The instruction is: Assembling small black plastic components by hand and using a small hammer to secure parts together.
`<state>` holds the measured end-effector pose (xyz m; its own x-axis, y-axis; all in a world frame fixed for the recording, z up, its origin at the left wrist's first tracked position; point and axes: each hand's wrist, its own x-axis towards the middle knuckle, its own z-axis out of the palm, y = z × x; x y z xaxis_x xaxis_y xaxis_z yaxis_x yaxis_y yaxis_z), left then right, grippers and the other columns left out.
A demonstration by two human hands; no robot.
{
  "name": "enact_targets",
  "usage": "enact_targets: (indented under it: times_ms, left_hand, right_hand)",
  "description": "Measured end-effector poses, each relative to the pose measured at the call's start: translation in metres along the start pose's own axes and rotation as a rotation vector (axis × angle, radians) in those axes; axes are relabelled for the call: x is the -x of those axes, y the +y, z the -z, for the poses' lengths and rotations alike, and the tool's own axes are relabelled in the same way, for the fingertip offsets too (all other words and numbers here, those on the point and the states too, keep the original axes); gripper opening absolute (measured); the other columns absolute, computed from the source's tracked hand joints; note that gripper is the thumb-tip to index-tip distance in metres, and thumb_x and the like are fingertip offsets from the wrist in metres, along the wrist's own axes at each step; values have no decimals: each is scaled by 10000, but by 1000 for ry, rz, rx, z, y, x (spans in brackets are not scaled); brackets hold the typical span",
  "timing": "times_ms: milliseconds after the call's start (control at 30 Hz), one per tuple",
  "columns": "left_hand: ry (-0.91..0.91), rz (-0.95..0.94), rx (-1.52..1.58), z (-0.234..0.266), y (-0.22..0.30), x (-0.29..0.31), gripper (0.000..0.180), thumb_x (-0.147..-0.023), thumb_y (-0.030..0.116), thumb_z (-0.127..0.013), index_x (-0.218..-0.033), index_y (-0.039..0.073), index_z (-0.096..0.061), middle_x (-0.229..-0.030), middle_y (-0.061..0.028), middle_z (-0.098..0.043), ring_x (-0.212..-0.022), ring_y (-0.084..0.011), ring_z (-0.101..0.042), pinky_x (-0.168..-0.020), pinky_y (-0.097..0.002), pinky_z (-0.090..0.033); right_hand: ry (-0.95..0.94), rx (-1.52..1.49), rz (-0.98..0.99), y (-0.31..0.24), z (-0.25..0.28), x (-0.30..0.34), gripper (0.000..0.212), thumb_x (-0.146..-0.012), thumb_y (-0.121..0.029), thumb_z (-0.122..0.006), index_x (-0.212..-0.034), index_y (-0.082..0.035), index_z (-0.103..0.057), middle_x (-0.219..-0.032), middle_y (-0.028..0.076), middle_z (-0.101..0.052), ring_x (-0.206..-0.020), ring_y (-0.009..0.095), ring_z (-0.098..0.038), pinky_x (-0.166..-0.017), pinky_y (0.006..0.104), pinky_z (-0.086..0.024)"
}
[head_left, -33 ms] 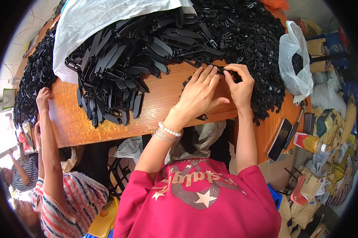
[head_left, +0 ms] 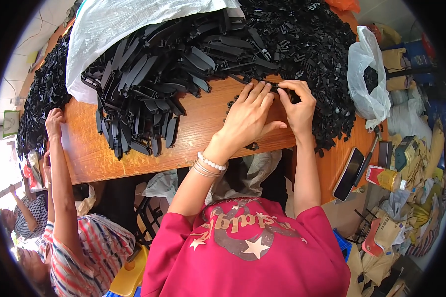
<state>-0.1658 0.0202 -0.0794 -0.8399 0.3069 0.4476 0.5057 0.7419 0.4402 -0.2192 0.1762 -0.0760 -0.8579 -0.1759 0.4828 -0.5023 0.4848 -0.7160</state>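
White woven plastic forms a large sack (head_left: 134, 34) on the orange-brown, wood-grained tabletop (head_left: 203, 121), with long, curved black plastic pieces (head_left: 144, 106) spilling from its mouth. To the right of the sack and nearer the person, a small black plastic part (head_left: 274, 85) sits between both hands. The right hand (head_left: 300, 106) pinches it between thumb and fingers; the left hand (head_left: 250, 116) lies outstretched, thumb spread away, fingertips against the part. A broad heap of tiny black plastic bits (head_left: 312, 44) covers the area right of the sack. Farther right of it stand a crumpled translucent plastic bag (head_left: 361, 91) and, nearer the person, a flat black phone (head_left: 349, 174).
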Motion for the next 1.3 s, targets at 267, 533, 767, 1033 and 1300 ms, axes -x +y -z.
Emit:
enact_targets:
  times_ms: [267,533,767,1033,1300]
  left_hand:
    - [-4,23,-28,0,2,-1,682,-816,545,-632,-1134,-50,-525,-1260,-225,-558,-1247,-343,-487,-1103,-489,-310]
    - [-29,39,-28,1,3,-3,694,-822,564,-613,-1143,-42,-511,-1276,-230,-553,-1255,-344,-487,-1111,-490,-301]
    - [-19,39,-45,2,3,-2,692,-818,571,-609,-1120,-47,-532,-1264,-229,-560,-1239,-341,-498,-1116,-480,-297]
    - [-23,29,-60,4,8,-5,691,-823,529,-642,-1171,-57,-526,-1271,-213,-563,-1238,-345,-496,-1109,-474,-304]
    - [95,98,75,38,11,22,648,-777,425,-744,-1193,-19,-520,-1350,-211,-491,-1257,-381,-459,-1074,-463,-357]
  right_hand:
    - [10,182,148,8,-1,4,119,-757,12,-700,-864,-30,-669,-919,52,-682,-916,243,-612,-814,344,-440]
    - [39,207,194,9,-4,5,108,-764,25,-685,-858,-21,-660,-923,62,-669,-918,249,-601,-814,354,-447]
    - [-25,328,194,5,-2,5,72,-765,5,-686,-831,-22,-676,-892,42,-648,-896,233,-588,-766,350,-420]
    - [20,343,172,-8,15,8,98,-784,-14,-681,-878,-40,-687,-943,42,-643,-909,241,-592,-789,356,-424]
    - [322,550,-236,-17,145,77,122,-877,4,-609,-969,4,-689,-955,103,-657,-878,231,-631,-744,319,-506]
